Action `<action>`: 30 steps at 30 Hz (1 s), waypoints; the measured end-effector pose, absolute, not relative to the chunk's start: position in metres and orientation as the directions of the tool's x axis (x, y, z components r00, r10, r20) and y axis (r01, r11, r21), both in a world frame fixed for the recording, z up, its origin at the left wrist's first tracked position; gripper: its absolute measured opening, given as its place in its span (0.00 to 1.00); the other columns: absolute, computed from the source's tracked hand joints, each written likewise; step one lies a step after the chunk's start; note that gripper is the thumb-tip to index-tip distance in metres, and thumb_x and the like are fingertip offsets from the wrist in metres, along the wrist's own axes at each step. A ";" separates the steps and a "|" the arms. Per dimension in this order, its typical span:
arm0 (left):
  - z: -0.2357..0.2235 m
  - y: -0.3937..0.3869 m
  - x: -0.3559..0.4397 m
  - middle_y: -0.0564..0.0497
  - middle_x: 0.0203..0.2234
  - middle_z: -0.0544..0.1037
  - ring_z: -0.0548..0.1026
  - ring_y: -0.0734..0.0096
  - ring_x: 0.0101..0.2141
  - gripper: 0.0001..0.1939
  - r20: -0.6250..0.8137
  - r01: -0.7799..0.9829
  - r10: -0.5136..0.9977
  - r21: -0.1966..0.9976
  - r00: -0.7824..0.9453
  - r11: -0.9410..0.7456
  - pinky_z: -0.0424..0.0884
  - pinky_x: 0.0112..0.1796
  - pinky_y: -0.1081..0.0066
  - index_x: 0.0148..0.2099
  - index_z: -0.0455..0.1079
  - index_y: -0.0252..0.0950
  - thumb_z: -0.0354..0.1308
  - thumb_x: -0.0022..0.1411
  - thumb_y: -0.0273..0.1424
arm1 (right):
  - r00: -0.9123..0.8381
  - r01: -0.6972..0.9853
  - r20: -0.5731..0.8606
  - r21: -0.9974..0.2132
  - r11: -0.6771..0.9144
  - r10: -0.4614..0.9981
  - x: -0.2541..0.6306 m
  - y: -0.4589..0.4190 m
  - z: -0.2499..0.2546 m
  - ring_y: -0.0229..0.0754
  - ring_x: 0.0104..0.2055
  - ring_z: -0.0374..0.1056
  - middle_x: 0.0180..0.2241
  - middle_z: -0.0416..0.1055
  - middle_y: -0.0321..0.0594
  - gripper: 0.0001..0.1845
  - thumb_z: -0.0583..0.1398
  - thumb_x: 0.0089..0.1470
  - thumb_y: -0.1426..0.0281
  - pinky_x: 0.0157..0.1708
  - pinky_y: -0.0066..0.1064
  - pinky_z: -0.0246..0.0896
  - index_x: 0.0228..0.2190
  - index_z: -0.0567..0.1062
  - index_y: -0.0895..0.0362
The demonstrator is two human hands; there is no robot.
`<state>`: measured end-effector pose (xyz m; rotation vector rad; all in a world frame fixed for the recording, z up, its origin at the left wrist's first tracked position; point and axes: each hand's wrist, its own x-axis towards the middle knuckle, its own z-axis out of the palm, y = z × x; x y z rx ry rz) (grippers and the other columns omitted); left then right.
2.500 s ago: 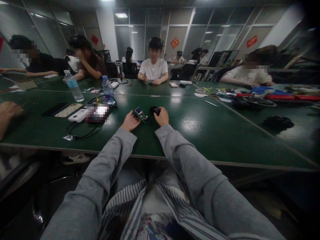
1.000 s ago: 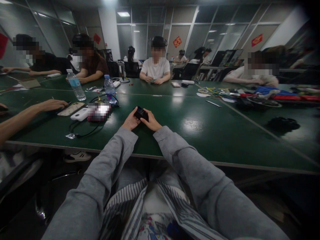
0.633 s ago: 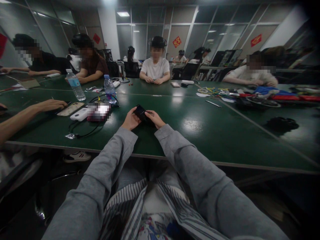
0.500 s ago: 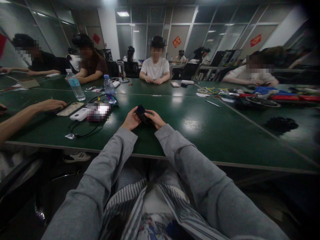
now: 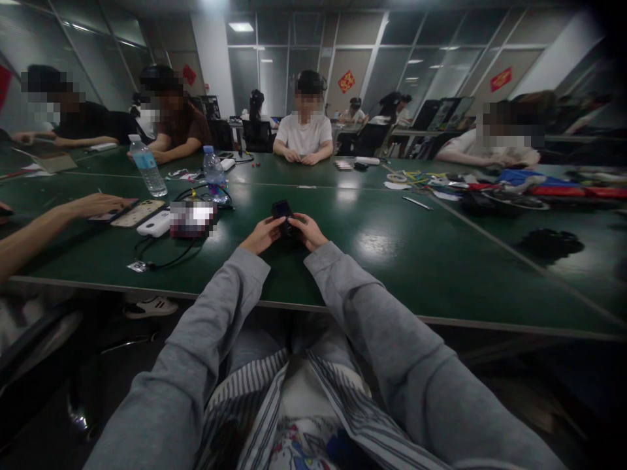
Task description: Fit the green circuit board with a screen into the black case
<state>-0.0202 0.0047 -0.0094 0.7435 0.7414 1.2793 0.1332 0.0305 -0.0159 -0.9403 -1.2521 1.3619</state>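
While left hand (image 5: 264, 234) and right hand (image 5: 309, 231) are gripping a small black boxy device (image 5: 282, 209) | even finger pressure is probably steadying it

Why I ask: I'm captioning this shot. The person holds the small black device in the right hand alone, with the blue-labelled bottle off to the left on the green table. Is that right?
Not quite: the head view shows the small black device held in both hands, left hand and right hand. The blue-labelled bottle is indeed off to the left on the green table.
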 end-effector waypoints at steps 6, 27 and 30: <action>-0.016 0.010 -0.020 0.51 0.30 0.79 0.77 0.78 0.29 0.23 -0.081 -0.520 0.995 0.849 0.050 0.095 0.71 0.38 0.75 0.48 0.71 0.34 0.69 0.48 0.20 | -0.164 -0.223 0.075 -0.974 0.037 0.984 0.138 0.035 -0.014 0.39 0.34 0.73 0.34 0.74 0.36 0.20 0.66 0.46 0.67 0.40 0.35 0.71 0.41 0.68 0.55; -0.016 0.011 -0.021 0.50 0.32 0.80 0.77 0.77 0.30 0.18 -0.044 -0.523 0.997 0.850 0.056 0.067 0.69 0.36 0.75 0.44 0.72 0.33 0.68 0.50 0.21 | -0.211 -0.300 0.085 -0.954 0.019 0.974 0.138 0.034 -0.016 0.37 0.31 0.72 0.32 0.75 0.34 0.23 0.69 0.40 0.67 0.34 0.31 0.69 0.40 0.70 0.55; -0.011 0.008 -0.022 0.48 0.31 0.79 0.77 0.73 0.31 0.10 -0.081 -0.551 0.985 0.820 0.155 0.154 0.70 0.36 0.73 0.42 0.73 0.32 0.65 0.57 0.29 | -0.223 -0.269 0.080 -0.963 0.018 0.972 0.137 0.035 -0.018 0.37 0.31 0.71 0.31 0.75 0.35 0.23 0.69 0.41 0.67 0.35 0.32 0.69 0.40 0.70 0.55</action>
